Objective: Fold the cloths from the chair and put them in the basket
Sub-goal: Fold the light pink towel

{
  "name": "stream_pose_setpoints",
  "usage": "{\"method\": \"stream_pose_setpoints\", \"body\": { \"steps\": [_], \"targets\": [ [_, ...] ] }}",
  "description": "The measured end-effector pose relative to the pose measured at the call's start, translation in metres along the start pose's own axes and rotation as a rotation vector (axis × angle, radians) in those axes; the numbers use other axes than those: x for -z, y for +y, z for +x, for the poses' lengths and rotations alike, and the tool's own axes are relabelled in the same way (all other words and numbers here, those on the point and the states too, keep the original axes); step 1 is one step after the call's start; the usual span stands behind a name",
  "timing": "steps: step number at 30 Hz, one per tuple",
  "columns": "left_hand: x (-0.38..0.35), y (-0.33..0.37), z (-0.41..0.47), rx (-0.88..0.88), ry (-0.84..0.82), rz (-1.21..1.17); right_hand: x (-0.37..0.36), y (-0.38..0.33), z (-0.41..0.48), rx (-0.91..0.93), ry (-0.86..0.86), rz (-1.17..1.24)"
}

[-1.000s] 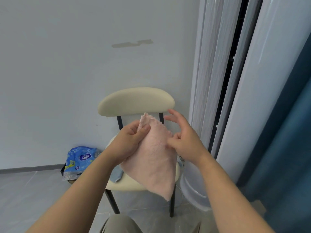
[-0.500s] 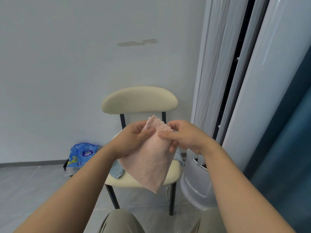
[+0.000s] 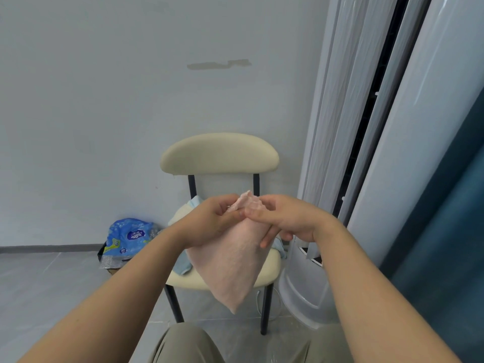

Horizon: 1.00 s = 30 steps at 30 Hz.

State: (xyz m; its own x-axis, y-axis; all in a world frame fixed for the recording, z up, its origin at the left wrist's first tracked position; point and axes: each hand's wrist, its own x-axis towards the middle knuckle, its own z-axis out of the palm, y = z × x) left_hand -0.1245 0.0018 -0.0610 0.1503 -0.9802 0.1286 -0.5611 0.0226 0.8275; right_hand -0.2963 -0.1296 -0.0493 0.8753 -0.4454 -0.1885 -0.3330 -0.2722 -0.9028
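Observation:
A pink cloth (image 3: 233,263) hangs in front of the cream chair (image 3: 220,155), folded to a long point at the bottom. My left hand (image 3: 209,221) pinches its top corner from the left. My right hand (image 3: 285,221) pinches the same top corner from the right, with the lower fingers stretched against the cloth. Both hands meet above the seat (image 3: 269,268). A light blue cloth (image 3: 183,265) lies on the seat behind the pink one, mostly hidden. No basket is in view.
A tall white standing air conditioner (image 3: 366,153) rises just right of the chair. A dark blue curtain (image 3: 450,231) hangs at the far right. A blue printed plastic pack (image 3: 128,237) sits on a dark bin by the wall, left of the chair. My knees show at the bottom.
My right hand closed from spread fingers onto the cloth's top corner beside my left hand. The cloth now hangs narrower, and the view has shifted slightly.

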Motion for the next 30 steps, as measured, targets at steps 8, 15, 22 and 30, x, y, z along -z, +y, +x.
{"method": "stream_pose_setpoints", "body": {
  "steps": [8,15,22,30],
  "targets": [
    [0.003,-0.003,0.005,-0.034,-0.025,0.157,-0.002,0.01,0.001,0.033,-0.077,0.0],
    [0.004,-0.009,0.008,-0.001,0.027,0.234,-0.01,0.012,0.001,0.012,-0.089,0.079],
    [0.0,-0.017,0.005,0.105,0.078,0.105,-0.009,0.009,0.004,-0.026,-0.069,0.037],
    [0.002,-0.046,-0.009,0.364,-0.109,-0.496,-0.002,0.011,0.016,-0.034,0.177,0.1]
  ]
}}
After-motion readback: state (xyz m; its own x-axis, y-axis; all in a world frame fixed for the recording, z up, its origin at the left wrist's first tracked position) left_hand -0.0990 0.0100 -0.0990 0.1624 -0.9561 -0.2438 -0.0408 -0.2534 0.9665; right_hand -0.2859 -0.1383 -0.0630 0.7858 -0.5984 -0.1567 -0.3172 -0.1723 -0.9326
